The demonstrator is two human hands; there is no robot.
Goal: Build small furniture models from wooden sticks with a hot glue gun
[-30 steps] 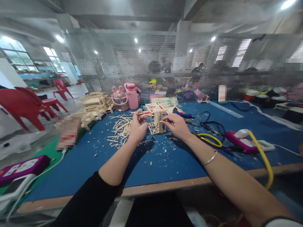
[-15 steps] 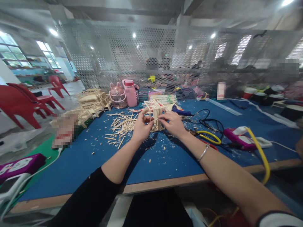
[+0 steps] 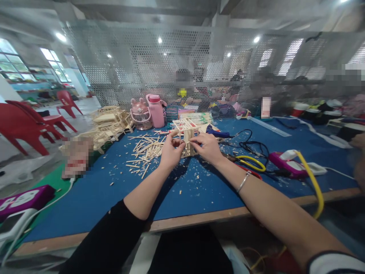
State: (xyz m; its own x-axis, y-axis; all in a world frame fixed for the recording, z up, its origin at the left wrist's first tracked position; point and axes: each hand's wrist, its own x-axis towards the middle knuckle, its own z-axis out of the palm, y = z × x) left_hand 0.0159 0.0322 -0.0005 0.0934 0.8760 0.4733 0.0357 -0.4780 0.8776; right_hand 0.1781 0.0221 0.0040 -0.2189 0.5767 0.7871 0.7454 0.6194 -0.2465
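A small frame model built of pale wooden sticks stands upright on the blue tabletop in front of me. My left hand is closed round its left side, with thumb and fingertips on the sticks. On the other side my right hand is pinched close against the model's front. A thin pale piece, which looks like a short wooden stick, shows at the right fingertips, largely hidden by them. Loose wooden sticks lie in a heap left of the model. Just behind my right hand rests a blue glue gun.
Finished stick models are piled at the left. Two pink bottles stand by the perforated screen. On the right lie yellow-handled scissors, black cable, a purple power strip and a clear ruler.
The view has shifted slightly. Both hands stay at the model in nearly the same pose, with the right fingertips still pinched at its front.
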